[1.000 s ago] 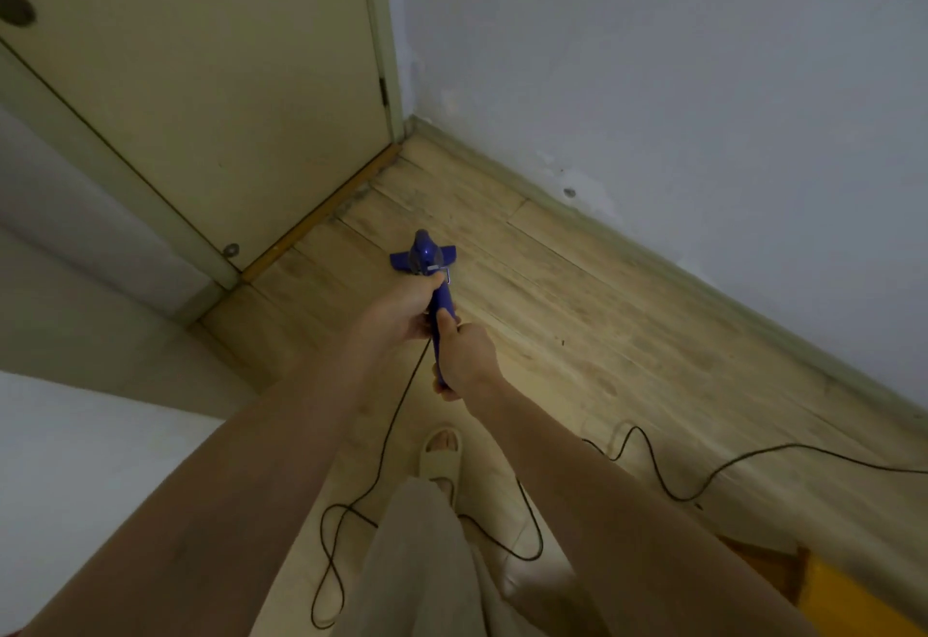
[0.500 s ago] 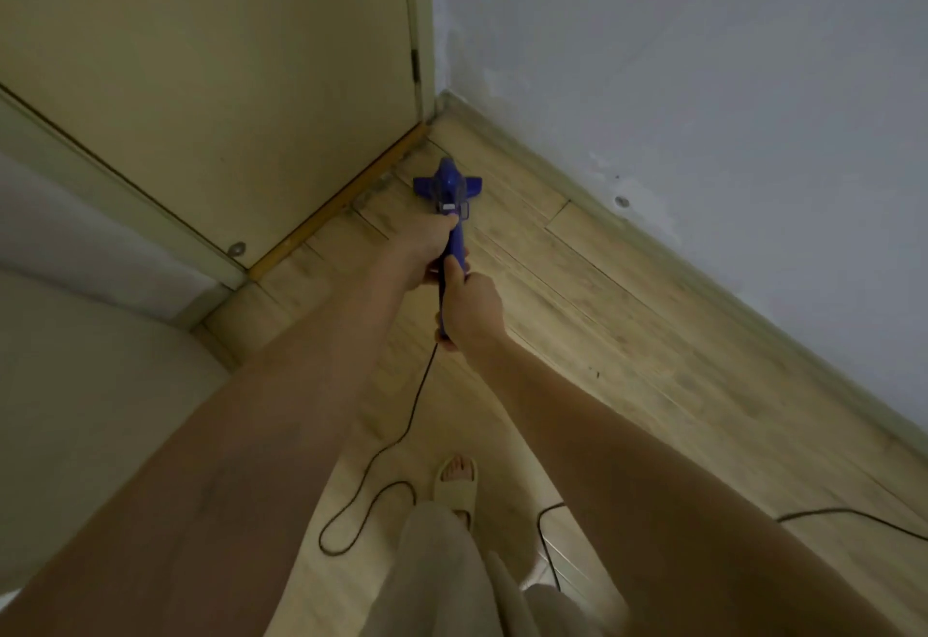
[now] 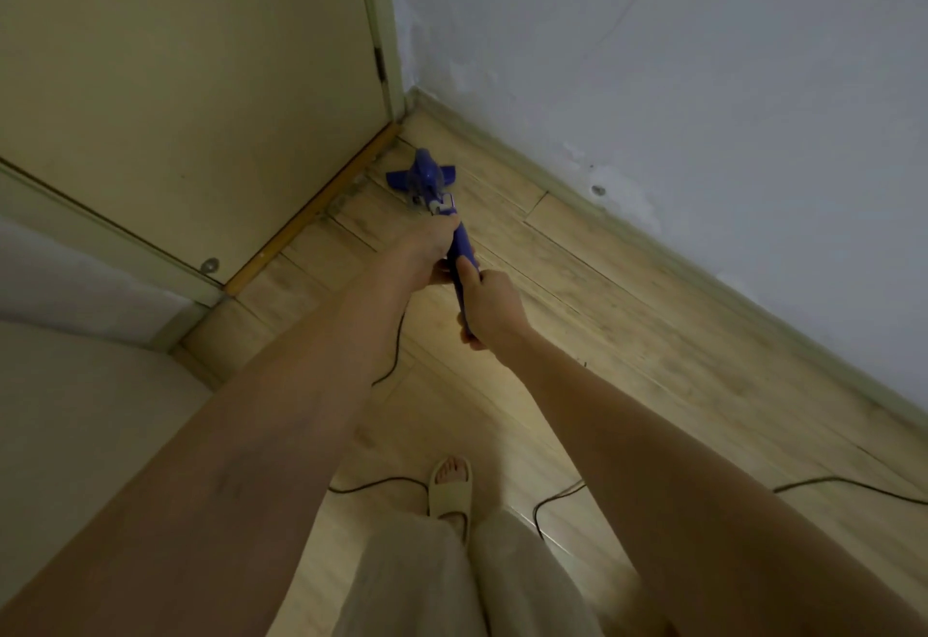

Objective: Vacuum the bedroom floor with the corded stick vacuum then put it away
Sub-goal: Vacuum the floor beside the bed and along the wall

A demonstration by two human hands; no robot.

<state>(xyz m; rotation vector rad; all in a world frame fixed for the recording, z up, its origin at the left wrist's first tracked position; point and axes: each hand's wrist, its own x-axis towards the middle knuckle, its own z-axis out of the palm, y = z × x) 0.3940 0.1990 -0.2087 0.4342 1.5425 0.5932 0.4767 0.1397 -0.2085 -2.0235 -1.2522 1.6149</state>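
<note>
A blue stick vacuum [image 3: 426, 177] stands on the wooden floor [image 3: 627, 315] with its head close to the corner where the door meets the wall. My left hand [image 3: 427, 249] grips the blue handle higher up, just below the vacuum body. Behind it, my right hand [image 3: 489, 307] grips the lower end of the handle. The black cord [image 3: 394, 360] drops from the handle under my left arm and trails over the floor near my feet.
A cream door [image 3: 201, 84] with an orange threshold strip [image 3: 311, 209] closes the left side. A white wall [image 3: 703, 84] with a skirting board runs along the right. A pale surface [image 3: 75, 435] fills the lower left. My sandalled foot [image 3: 450, 488] stands among cord loops.
The vacuum head has moved forward over the floor, toward the corner by the door. Both hands kept their grip on the handle, and I have stepped closer to the corner.
</note>
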